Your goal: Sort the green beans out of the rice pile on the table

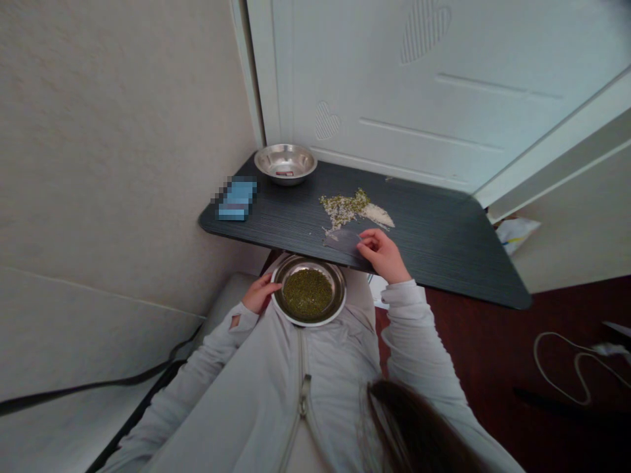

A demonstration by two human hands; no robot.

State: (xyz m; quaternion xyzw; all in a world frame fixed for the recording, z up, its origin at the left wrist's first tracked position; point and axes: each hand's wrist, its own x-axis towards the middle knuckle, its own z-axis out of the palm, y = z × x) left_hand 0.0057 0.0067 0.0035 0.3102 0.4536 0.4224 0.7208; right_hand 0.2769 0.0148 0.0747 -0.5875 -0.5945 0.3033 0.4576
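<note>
My left hand (258, 293) grips the left rim of a steel bowl (340, 307) on my lap, just under the table's front edge. Small green beans (308, 293), like mung beans, cover the bowl's bottom. Between the fingers of my right hand (387, 255) is a thin, clear plastic sheet (344, 241), held low over the table near its front edge. Just beyond the sheet lies a spread of mixed green beans and white grains (342, 209). A pile of white grains (378, 215), like rice, adjoins it on the right.
The dark table (444, 243) stands against a white door (365, 79). On its left are another steel bowl (286, 157) with a small red-edged item inside and a blurred-out blue object (237, 200). A white cable (557, 335) lies on the floor at right.
</note>
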